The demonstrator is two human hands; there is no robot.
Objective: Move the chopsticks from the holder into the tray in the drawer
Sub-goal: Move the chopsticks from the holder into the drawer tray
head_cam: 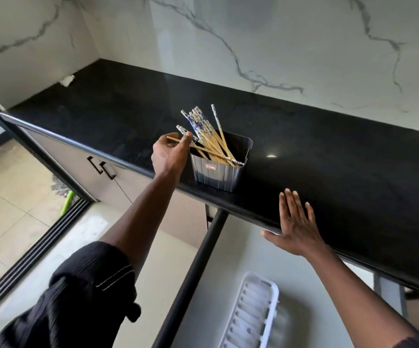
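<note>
Head view. The chopsticks (203, 131) are being kept in a dark, ribbed holder (218, 175), which is standing upright on the black table (329, 151), close to its front edge. The bundle is leaning toward the left and rear, with the blue-and-white patterned ends pointing up and the plain wooden shafts sunk in the holder. One stick is lying across the holder's mouth, its patterned end resting at the right rim.

The left hand (169, 153) is being held just beside the holder's left rim. Its thumb and fingertips are closed in a pinch on chopsticks at the left edge of the bundle; how many are being pinched cannot be told. The forearm is being stretched out from a dark sleeve (90, 285).

The right hand (297, 227) is being laid flat on the table's front edge, well to the right of the holder. Its fingers are straight and spread, nothing is being held, and its thumb is hanging over the edge.

Below the table edge the drawer (228, 259) is standing open. A white slotted tray (251, 312) is lying inside it, toward the near end, partly cut off by the frame. No chopsticks are seen in the visible part of the tray.

Behind the table a marbled white wall (278, 33) is rising. At left, two dark handles (102, 168) are showing on the cabinet doors, above a tiled floor (7, 197).
</note>
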